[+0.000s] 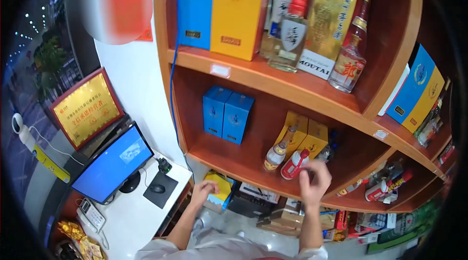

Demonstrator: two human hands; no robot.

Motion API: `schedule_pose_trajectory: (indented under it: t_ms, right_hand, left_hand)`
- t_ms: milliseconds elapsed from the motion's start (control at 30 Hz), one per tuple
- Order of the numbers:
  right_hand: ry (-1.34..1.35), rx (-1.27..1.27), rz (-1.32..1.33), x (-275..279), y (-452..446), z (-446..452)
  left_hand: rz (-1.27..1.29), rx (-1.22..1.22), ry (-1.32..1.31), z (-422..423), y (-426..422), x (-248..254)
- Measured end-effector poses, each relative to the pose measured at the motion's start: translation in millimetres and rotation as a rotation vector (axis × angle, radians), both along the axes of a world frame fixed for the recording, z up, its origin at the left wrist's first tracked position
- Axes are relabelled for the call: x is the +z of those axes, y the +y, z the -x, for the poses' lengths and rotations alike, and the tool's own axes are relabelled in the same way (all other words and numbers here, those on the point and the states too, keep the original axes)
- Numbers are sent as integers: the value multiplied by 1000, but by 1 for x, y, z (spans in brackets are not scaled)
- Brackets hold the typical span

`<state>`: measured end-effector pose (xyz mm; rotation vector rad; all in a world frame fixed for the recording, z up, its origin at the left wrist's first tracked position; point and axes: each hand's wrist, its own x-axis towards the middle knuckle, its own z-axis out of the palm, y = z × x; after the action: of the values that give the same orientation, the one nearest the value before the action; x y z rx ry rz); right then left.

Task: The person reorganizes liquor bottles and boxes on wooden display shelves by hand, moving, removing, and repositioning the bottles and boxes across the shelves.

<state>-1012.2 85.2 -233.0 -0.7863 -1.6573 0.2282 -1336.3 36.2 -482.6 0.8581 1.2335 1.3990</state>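
Observation:
My right hand (316, 182) is raised in front of the middle shelf, with thumb and bent fingers apart and nothing seen between them. Just beyond its fingertips stands a white bottle with a red cap (294, 165); whether they touch, I cannot tell. A clear glass bottle (276, 154) with a pale label is to its left, and gold boxes (314, 138) stand behind. Lower left, my left hand (203, 192) hangs below the shelf edge with loosely bent fingers and nothing visible in it. Behind that hand is a yellow item (220, 187) near the floor.
Two blue boxes (224, 113) occupy the middle shelf's left side. Bottles and tall boxes, including a clear bottle with a red cap (291, 35), line the upper shelf. At left, a white desk (124, 216) holds a monitor (114, 162), a telephone (91, 216) and a mouse (157, 188). Cartons (287, 218) sit below.

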Motion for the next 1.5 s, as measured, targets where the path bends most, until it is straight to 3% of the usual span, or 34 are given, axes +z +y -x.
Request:
schedule_pose_trajectory:
  t_ms: [167,300,400,467,533,600,700,800,833,867,967,1067,1100,1167,1233,1300,1367,1467,1500]
  right_hand:
    - [-481,99,-683,205,-4,128]
    - [-619,-269,-1237,323,72,250]
    - [-778,-682,-1050,365,106,295]
    - [-939,-722,-690,369,98,316]
    - [-966,-673,-801,378,109,314]
    - [-988,-589,-822,383,92,314]
    - [-824,-405,-1057,374,86,308]
    - [-557,-138,-499,351,39,320]
    - [-611,-74,-631,355,52,312]
    - [-608,-82,-553,356,48,312]
    - [-552,-188,-240,349,20,327]
    - [-541,-97,-315,343,17,316]
    - [-503,-192,-362,338,16,321]
    - [-585,-163,-846,322,20,318]
    - [-576,-144,-847,311,1,317]
    - [-444,30,-664,306,-8,317]
    - [-500,132,-832,298,-18,309]
    - [45,252,-464,308,0,231]
    - [129,275,-454,301,-4,229]
  left_hand:
    - [-165,-212,-94,21,6,38]
    - [-135,-362,-119,54,-13,16]
    - [-108,-495,-17,76,-29,27]
    - [-206,-547,7,80,-27,54]
    - [-359,-610,35,84,-7,80]
    - [-494,-538,207,103,13,140]
    - [-667,-255,402,135,46,176]
    - [-691,-67,342,158,52,193]
    - [-672,-58,294,163,45,204]
    - [-659,-45,254,170,42,214]
    - [-560,-378,-6,209,48,221]
    - [-621,-292,-201,230,52,229]
    - [-634,-249,-219,236,53,231]
    - [-637,-188,-241,247,59,232]
    - [-628,-163,-271,250,60,234]
    - [-694,-260,-196,231,54,229]
    - [-741,-320,-114,201,42,232]
    - [-828,-338,78,151,12,237]
    - [-824,-350,41,136,6,233]
